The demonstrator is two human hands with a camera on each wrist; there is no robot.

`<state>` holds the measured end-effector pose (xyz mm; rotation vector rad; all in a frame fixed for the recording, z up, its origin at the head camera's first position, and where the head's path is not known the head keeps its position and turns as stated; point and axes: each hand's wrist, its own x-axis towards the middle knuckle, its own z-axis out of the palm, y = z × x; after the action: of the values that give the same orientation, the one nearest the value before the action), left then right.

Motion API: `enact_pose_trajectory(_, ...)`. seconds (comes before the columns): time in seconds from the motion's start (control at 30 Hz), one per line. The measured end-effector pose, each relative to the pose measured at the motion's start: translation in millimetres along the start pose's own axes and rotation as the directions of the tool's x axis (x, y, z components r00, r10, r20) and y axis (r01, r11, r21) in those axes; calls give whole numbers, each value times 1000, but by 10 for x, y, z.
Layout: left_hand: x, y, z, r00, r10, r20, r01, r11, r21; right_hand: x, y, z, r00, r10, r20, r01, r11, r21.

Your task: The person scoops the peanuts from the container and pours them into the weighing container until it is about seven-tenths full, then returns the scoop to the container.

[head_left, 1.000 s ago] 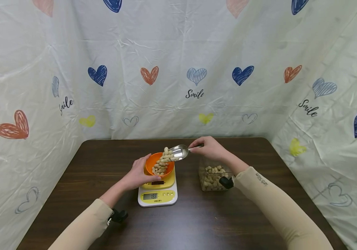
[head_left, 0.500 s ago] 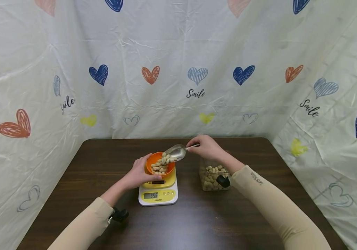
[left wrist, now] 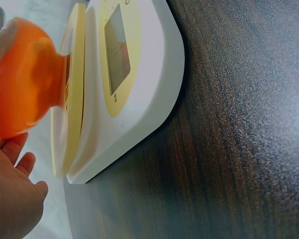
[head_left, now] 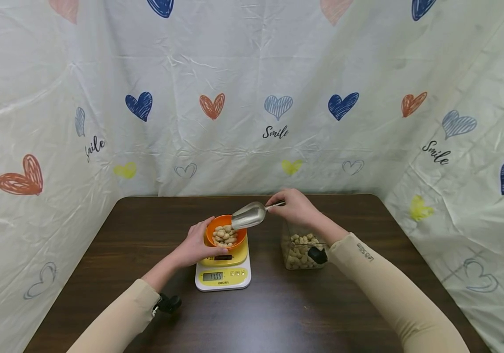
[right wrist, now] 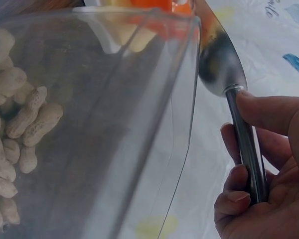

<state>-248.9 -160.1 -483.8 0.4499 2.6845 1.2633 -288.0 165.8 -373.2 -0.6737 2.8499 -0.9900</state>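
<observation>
An orange bowl (head_left: 222,219) with peanuts (head_left: 224,237) in it stands on a yellow and white kitchen scale (head_left: 234,280) with its readout lit. My left hand (head_left: 193,244) holds the bowl from the left, thumb at the front, fingers at the far side; the left wrist view shows the bowl's outer wall (left wrist: 27,74) between thumb and fingers. With my right hand (head_left: 296,208) I grip a metal scoop (head_left: 249,216) by its handle. The scoop is tipped over the bowl's right rim, its rounded underside facing up, its hollow hidden. In the right wrist view, fingers and thumb wrap the dark handle (right wrist: 245,144).
A clear box (head_left: 285,245) holding many peanuts (right wrist: 42,122) stands right of the scale, under my right forearm. The dark wooden table (head_left: 155,220) reaches back to a white curtain (head_left: 234,162) printed with hearts, which also hangs at both sides.
The scoop has turned over from hollow-up to underside-up, and its peanuts have dropped into the bowl. The scale's readout has risen. My left hand has stayed on the bowl.
</observation>
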Motion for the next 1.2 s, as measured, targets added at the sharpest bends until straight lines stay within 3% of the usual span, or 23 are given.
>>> enact_pose_trajectory(0.23,3,0,11,1000,3,6,-4,1000,5,-68,5,-81,1000,-6,-11,6,1000,4)
enact_pose_trajectory(0.5,-17,60,-30,1000,-1,2,1,1000,16,-220,134,-360,999,44,4,-44,997,69)
enact_pose_trajectory(0.63,-36,171,-75,999,25,-21,-24,1000,13,-341,219,-506,996,91,1,-91,990,106)
enact_pose_trajectory(0.87,-63,429,-100,991,133,-29,-132,991,23,-540,327,-716,992,125,-29,-120,983,138)
enact_pose_trajectory(1.2,-82,825,66,966,255,27,-255,967,-6,-801,462,-968,989,138,-61,-134,989,63)
